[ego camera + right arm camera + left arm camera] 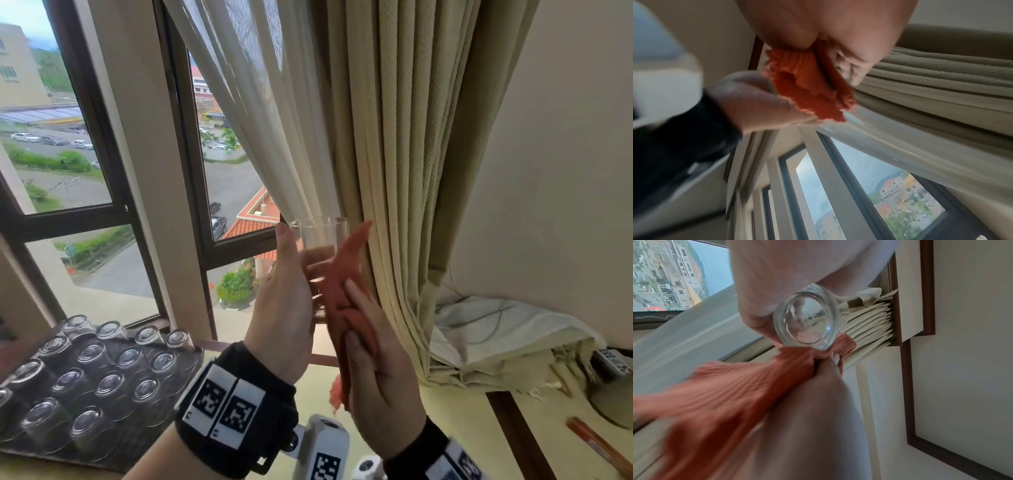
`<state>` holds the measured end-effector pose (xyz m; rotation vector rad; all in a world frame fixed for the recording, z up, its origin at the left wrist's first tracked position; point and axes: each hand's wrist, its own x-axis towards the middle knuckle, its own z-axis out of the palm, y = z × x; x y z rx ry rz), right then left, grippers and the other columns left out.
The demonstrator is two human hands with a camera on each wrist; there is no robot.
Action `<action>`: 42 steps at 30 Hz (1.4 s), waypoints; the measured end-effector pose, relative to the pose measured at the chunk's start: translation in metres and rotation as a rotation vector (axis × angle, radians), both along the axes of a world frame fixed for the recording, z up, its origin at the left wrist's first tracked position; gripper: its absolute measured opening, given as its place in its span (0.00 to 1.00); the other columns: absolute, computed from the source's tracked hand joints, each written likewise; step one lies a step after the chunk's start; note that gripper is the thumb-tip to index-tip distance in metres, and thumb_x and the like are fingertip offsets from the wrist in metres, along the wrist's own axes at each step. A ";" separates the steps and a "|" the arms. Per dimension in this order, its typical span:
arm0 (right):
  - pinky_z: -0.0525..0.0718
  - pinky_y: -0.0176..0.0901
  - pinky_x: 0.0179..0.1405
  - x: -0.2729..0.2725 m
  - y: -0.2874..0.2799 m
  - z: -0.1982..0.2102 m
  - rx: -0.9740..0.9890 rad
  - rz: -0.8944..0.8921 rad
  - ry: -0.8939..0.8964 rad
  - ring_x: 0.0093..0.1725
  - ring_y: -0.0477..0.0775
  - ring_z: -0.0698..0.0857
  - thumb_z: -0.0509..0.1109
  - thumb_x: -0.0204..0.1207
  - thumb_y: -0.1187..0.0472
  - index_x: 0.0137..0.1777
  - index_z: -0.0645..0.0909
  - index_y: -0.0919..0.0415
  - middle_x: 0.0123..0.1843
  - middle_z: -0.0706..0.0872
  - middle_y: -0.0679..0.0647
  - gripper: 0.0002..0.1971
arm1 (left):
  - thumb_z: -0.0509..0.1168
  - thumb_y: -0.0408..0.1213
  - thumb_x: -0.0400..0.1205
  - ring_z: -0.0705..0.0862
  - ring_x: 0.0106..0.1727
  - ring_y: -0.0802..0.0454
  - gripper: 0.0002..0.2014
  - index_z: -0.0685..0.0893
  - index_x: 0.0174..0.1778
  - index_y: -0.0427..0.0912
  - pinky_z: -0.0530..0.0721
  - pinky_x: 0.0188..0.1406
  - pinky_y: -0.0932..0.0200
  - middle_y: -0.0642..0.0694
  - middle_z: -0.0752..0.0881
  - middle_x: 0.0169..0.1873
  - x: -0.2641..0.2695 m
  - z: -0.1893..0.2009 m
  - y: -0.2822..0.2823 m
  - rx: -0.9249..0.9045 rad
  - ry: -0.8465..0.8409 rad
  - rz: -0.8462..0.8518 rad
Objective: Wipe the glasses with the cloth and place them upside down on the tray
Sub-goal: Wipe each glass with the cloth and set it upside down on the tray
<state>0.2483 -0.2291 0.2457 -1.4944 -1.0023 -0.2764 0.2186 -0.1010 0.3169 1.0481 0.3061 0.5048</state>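
Note:
My left hand (287, 294) holds a clear glass (320, 246) upright in front of the curtain, fingers wrapped round its lower half. Its thick round base (807, 316) faces the left wrist camera. My right hand (373, 363) grips an orange cloth (346, 294) and presses it against the right side of the glass. The cloth (813, 91) bunches below my right fingers in the right wrist view, and the same cloth (731, 394) is blurred in the left wrist view. A dark tray (113, 459) at the lower left carries several glasses (99, 363) standing upside down.
A window with dark frames (113, 205) fills the left. Beige curtains (404, 171) hang right behind the held glass. Crumpled white fabric (496, 329) lies at the right by the wall. An orange stick-like object (596, 445) lies at the lower right.

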 end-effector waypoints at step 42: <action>0.60 0.72 0.90 -0.002 0.007 0.031 -0.015 -0.007 -0.243 0.94 0.58 0.57 0.59 0.89 0.64 0.86 0.72 0.51 0.93 0.63 0.44 0.26 | 0.56 0.53 0.96 0.95 0.46 0.51 0.24 0.96 0.51 0.47 0.94 0.48 0.55 0.46 0.96 0.46 0.002 -0.001 -0.016 -0.124 -0.026 -0.094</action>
